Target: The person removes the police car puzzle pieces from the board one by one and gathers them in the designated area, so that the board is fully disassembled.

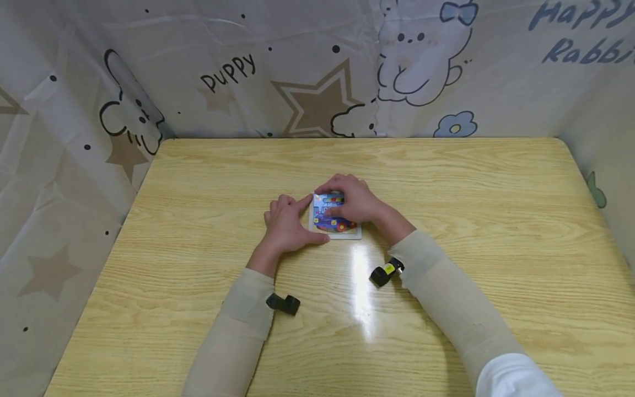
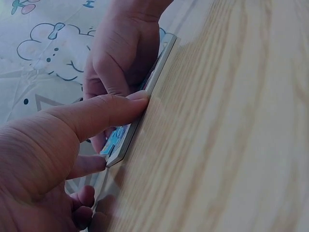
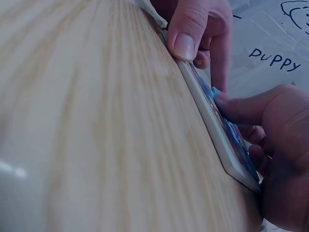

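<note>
A small jigsaw puzzle [image 1: 337, 226] with a white border and a colourful vehicle picture lies flat on the wooden table. My left hand [image 1: 288, 226] holds it from the left, thumb on the near edge and index finger at the far left corner. Over its upper right part is my right hand [image 1: 358, 201], its fingers reaching the far edge and its thumb on the picture. Between that thumb and fingers is a light blue puzzle piece [image 2: 114, 140], slightly raised at the left end in the left wrist view. The right hand hides part of the picture.
The wooden table [image 1: 198, 331] runs out on all sides of the puzzle. Behind it and at the sides hangs a pale cloth [image 1: 307, 33] with cartoon prints. Each sleeve carries a small black wrist camera [image 1: 284, 304].
</note>
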The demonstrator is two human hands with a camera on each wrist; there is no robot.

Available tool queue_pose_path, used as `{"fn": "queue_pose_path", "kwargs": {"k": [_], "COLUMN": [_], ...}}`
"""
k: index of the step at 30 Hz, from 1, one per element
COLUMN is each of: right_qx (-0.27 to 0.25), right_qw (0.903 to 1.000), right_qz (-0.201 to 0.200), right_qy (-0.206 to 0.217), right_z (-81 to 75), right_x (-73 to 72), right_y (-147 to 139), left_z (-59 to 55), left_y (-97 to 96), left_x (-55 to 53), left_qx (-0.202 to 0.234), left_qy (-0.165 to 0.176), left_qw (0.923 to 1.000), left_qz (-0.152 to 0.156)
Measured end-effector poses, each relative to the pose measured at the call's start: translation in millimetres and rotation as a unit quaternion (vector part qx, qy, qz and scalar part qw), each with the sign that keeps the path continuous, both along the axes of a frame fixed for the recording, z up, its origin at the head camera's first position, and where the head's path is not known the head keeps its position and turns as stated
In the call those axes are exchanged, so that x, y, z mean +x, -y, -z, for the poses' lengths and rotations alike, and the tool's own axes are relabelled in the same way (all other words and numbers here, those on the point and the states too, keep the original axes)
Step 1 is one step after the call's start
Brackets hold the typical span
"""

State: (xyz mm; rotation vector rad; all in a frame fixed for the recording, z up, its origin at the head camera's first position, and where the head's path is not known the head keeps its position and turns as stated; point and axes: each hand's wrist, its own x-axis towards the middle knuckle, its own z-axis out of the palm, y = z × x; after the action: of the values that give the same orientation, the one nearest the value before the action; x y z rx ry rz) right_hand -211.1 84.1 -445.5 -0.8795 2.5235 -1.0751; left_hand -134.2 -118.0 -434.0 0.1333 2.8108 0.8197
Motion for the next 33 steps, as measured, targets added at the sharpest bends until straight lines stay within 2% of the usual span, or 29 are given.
{"fn": "queue_pose_path", "kwargs": {"k": [12, 24, 33], "right_qx": [-0.020, -0.053, -0.055], "right_qw": [0.9997, 0.9970, 0.9969], "right_qz": [0.008, 0.039, 0.047], "right_qy": [0.014, 0.041, 0.032], "right_z": [-4.5, -4.5, -3.4], "right_x": [1.6, 3.3, 4.4], "right_y": [-1.2, 1.1, -0.4], "left_z": [1.2, 1.1, 0.7], "left_y": [0.8, 0.9, 0.3], "left_x": [-0.4, -0.4, -0.4], "left_qx": [0.004, 0.005, 0.001], "left_qy": [0.000, 0.002, 0.005], "left_qw": [1.0000, 1.0000, 1.0000], "left_qz": [0.000, 0.000, 0.000]}}
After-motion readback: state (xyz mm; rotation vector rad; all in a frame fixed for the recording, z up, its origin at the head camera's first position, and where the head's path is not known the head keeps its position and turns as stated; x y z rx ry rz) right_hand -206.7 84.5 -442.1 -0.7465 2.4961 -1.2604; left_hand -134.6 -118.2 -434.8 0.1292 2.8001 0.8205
